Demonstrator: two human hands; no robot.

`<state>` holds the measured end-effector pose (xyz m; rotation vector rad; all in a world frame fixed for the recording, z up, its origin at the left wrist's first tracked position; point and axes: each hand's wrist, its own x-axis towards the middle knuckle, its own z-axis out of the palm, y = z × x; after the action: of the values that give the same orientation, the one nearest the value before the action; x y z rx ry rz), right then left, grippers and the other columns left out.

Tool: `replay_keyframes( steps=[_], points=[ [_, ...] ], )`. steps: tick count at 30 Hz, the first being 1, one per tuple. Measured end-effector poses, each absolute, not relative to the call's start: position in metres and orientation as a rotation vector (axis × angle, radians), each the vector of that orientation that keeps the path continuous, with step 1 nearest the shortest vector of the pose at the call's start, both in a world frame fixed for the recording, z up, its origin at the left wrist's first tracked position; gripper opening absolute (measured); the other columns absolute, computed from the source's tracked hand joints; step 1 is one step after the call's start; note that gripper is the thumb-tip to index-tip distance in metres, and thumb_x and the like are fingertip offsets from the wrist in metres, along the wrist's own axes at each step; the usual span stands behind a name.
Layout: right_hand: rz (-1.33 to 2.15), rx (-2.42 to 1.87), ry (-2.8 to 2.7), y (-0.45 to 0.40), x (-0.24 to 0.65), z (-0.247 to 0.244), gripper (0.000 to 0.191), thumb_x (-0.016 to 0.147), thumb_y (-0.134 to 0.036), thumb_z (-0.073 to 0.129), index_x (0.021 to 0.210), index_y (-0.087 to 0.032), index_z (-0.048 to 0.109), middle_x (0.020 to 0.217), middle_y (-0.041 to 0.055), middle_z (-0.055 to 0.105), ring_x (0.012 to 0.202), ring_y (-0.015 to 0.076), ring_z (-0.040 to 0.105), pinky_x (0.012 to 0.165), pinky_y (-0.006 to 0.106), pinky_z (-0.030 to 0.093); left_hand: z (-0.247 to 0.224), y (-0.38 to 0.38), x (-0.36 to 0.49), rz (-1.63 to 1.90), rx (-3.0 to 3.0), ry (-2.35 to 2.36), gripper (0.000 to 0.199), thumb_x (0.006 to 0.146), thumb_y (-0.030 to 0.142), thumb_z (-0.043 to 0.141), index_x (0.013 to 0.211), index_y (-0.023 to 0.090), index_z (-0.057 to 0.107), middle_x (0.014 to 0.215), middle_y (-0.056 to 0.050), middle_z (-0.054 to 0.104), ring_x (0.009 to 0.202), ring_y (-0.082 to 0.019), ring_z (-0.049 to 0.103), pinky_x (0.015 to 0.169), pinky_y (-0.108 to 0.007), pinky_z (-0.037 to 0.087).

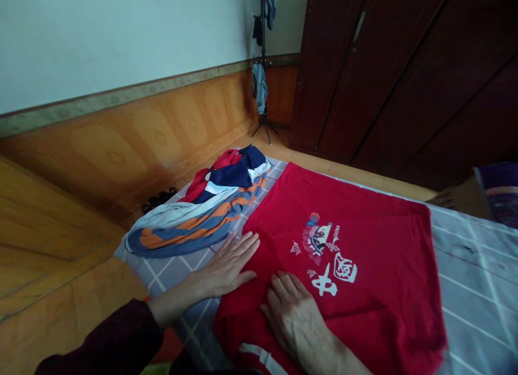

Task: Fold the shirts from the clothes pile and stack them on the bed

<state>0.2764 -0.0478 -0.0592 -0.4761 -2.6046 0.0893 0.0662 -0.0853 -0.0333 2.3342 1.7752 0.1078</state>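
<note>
Two bare hands, both down on one red shirt (384, 245), itself spread out near the far edge of the bed (477, 288). Near the shirt's left side, the left hand (231, 268), laid flat, with fingers a little apart and thumb out. Just beside it, but not touching, the right hand (295, 313), with fingers close together and bent, tips on the cloth. Cannot tell if pinching any of it. On the shirt, a mask picture (318, 238) and two big white signs (345, 268), with CHINA in small letters going from near to far, letter tops to the left. Cannot tell the long way for sure, with the near end cut off. Down there, a whitish stripe (261, 353) beside bunched red cloth. Along the left edge of the bed, up to the far corner, a pile of clothes (194, 226). Past that corner, a black stand (263, 46) with clothes hung on it.
</note>
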Motion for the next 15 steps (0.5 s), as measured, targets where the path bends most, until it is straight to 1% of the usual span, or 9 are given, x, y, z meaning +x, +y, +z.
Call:
replay_keyframes(
  steps=[3,5,9,11,15],
  points=[
    [0.117,-0.468,-2.631,-0.047,0.276,-0.059,0.009,0.080,-0.013,0.059,0.077,-0.020,0.054,0.085,0.0044,0.061,0.086,0.0211,0.054,0.087,0.037,0.043,-0.040,-0.078,0.062,0.074,2.332,1.805,0.065,0.096,0.043,0.038,0.149,0.017,0.010,0.155,-0.009,0.014,0.143,-0.023,0.006,0.115,-0.048,0.013],
    [0.139,-0.467,-2.637,-0.047,0.276,-0.058,0.011,0.081,-0.012,0.056,0.076,-0.020,0.053,0.083,0.0040,0.060,0.083,0.0204,0.054,0.084,0.037,0.043,-0.041,-0.067,0.061,0.050,2.355,1.773,0.065,0.096,0.048,0.034,0.149,0.017,0.011,0.155,-0.009,0.013,0.143,-0.022,0.006,0.115,-0.046,0.013],
    [0.172,-0.487,-2.616,-0.048,0.275,-0.056,0.014,0.082,-0.011,0.052,0.073,-0.021,0.051,0.079,0.0032,0.057,0.078,0.0201,0.052,0.080,0.036,0.044,-0.042,-0.042,0.055,0.009,2.392,1.807,0.067,0.096,0.052,0.030,0.148,0.014,0.015,0.155,-0.011,0.015,0.143,-0.023,0.006,0.115,-0.048,0.008],
    [0.190,-0.485,-2.627,-0.048,0.275,-0.055,0.015,0.083,-0.012,0.053,0.072,-0.022,0.050,0.076,0.0020,0.056,0.075,0.0194,0.051,0.077,0.035,0.043,-0.043,-0.029,0.052,-0.021,2.400,1.815,0.067,0.096,0.052,0.030,0.148,0.014,0.015,0.154,-0.012,0.015,0.143,-0.023,0.007,0.115,-0.048,0.009],
    [0.235,-0.525,-2.608,-0.046,0.275,-0.053,0.015,0.082,-0.016,0.058,0.072,-0.022,0.050,0.075,0.0004,0.055,0.073,0.0178,0.051,0.073,0.032,0.042,-0.043,-0.004,0.051,-0.095,2.361,1.881,0.067,0.095,0.051,0.029,0.147,0.011,0.017,0.155,-0.014,0.011,0.143,-0.023,0.005,0.114,-0.045,0.011]
  ],
)
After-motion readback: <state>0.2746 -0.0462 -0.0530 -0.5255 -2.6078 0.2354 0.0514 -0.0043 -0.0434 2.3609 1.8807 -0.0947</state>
